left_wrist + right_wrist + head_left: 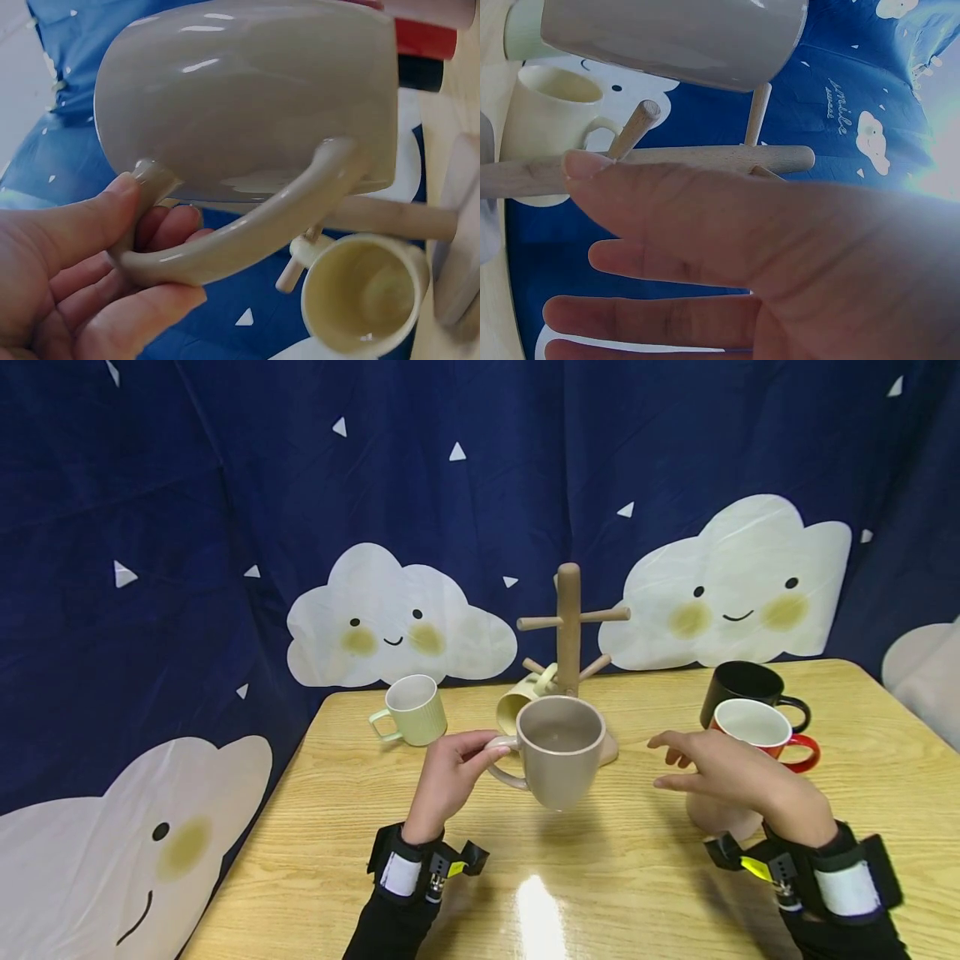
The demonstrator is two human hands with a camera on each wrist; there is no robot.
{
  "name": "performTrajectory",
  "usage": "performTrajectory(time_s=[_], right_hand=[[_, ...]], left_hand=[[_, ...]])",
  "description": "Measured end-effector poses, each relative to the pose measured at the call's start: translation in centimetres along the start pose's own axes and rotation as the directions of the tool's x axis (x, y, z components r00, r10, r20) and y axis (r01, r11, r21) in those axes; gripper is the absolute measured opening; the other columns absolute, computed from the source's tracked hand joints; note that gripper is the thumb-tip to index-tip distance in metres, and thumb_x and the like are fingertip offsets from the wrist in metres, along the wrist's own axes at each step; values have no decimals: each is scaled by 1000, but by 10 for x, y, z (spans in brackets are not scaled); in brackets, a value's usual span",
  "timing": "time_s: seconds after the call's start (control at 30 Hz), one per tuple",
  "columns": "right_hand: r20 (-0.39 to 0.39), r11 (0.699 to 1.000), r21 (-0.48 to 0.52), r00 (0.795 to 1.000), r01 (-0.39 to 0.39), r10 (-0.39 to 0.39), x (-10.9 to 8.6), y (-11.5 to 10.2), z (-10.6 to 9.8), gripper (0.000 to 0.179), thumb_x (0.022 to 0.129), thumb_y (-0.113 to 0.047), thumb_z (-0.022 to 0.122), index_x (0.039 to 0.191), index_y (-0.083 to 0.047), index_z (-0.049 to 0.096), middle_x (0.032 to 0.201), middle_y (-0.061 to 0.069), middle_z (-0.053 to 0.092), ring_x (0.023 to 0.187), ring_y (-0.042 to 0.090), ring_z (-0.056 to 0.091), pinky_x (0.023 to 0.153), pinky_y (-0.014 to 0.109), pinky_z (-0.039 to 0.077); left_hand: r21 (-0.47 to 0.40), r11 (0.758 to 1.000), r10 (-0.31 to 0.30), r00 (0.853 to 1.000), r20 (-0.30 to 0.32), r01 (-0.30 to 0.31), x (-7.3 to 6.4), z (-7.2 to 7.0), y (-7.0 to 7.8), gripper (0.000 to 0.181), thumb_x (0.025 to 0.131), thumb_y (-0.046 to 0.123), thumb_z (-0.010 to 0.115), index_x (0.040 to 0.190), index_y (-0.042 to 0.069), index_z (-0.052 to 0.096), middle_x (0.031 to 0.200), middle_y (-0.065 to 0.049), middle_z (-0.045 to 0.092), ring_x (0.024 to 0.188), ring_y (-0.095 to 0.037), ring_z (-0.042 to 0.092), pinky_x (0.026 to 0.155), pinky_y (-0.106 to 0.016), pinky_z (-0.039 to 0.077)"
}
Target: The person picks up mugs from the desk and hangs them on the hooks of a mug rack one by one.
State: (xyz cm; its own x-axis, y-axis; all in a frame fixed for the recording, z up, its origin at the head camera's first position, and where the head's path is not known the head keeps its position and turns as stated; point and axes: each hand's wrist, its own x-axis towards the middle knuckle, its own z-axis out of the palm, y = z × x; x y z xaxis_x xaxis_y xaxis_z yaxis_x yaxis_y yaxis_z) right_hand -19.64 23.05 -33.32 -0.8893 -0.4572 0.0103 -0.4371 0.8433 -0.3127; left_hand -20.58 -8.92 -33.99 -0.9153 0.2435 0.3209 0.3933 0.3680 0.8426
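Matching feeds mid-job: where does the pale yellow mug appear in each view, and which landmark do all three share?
Head: pale yellow mug near the centre, partly behind the held beige mug.
Left wrist: pale yellow mug at lower right, mouth facing the camera.
Right wrist: pale yellow mug at upper left.
Shared landmark: wooden stand.

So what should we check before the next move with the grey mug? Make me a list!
1. Left hand grips the grey mug by its handle: ok.
2. Right hand holds nothing: ok.
3. Upper side pegs of the wooden stand have no mugs on them: ok.
4. Handle points toward the stand: not ok, it points to the person's left.
5. Grey mug is empty: ok, nothing shows inside.
6. Stand won't wobble if bumped: cannot tell from these pictures.
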Motion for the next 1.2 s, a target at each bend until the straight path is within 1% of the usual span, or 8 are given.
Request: performTrajectory(time_s=[0.3, 0.57, 0.7, 0.8, 0.9, 1.07, 1.13, 1.2], right_hand=[[-1, 1000, -8, 1000, -12, 12, 0, -1, -1, 48, 79, -35, 69, 113, -3, 58, 88, 4, 67, 79, 18, 63, 67, 36, 51], [-52, 996, -57, 996, -73, 70, -4, -3, -4, 47, 79, -37, 69, 110, -3, 61, 84, 4, 67, 74, 19, 64, 63, 37, 51], [-121, 989, 46, 982, -139, 143, -6, -9, -8, 51, 85, -42, 61, 113, 1, 59, 89, 10, 68, 81, 26, 64, 69, 43, 51], [-177, 957, 258, 967, -136, 185, -6, -16, -12, 55, 91, -42, 53, 124, 1, 52, 109, 18, 64, 100, 35, 60, 81, 50, 48], [-170, 829, 557, 972, -42, 163, -7, -22, -13, 55, 96, -33, 47, 136, 2, 36, 134, 23, 47, 121, 38, 46, 92, 39, 47], [-16, 477, 877, 992, -48, 129, -3, -34, -5, 70, 95, -25, 50, 146, -2, 8, 149, 23, 19, 134, 35, 27, 100, 30, 40], [47, 386, 918, 990, -95, 131, 1, -41, 2, 82, 91, -26, 56, 147, -4, 0, 151, 25, 11, 135, 37, 23, 104, 41, 36], [91, 338, 932, 988, -129, 127, 6, -48, 10, 93, 87, -27, 62, 147, -7, -6, 150, 27, 6, 134, 40, 23, 104, 51, 32]], left_hand=[[-57, 995, -71, 991, 112, 77, -2, 8, 4, 18, 86, 21, 64, 96, 9, 72, 89, -7, 71, 79, -8, 59, 71, -23, 48], [-255, 922, -193, 919, 345, 290, -1, 12, -1, 27, 92, 17, 56, 108, -3, 65, 105, -24, 65, 84, -13, 67, 76, -31, 55], [-264, 915, -193, 906, 376, 305, 0, 13, -3, 28, 92, 16, 55, 109, -4, 64, 105, -22, 66, 81, -10, 67, 75, -30, 55], [-257, 920, -185, 907, 379, 295, -1, 12, -2, 28, 92, 15, 55, 110, -4, 64, 105, -21, 66, 83, -11, 67, 76, -30, 55], [-249, 926, -178, 908, 379, 285, -1, 12, -1, 27, 93, 14, 54, 110, -4, 64, 106, -21, 66, 84, -14, 68, 76, -30, 55], [-239, 931, -173, 908, 383, 278, -1, 11, 1, 27, 93, 14, 54, 111, -3, 64, 106, -20, 66, 85, -15, 68, 77, -31, 55], [-239, 930, -173, 906, 387, 279, -1, 12, 1, 27, 93, 14, 54, 111, -3, 64, 107, -20, 66, 86, -15, 68, 77, -31, 55], [-241, 929, -174, 905, 389, 282, -2, 12, 1, 27, 93, 14, 54, 111, -3, 64, 107, -20, 66, 86, -15, 68, 77, -31, 55]])
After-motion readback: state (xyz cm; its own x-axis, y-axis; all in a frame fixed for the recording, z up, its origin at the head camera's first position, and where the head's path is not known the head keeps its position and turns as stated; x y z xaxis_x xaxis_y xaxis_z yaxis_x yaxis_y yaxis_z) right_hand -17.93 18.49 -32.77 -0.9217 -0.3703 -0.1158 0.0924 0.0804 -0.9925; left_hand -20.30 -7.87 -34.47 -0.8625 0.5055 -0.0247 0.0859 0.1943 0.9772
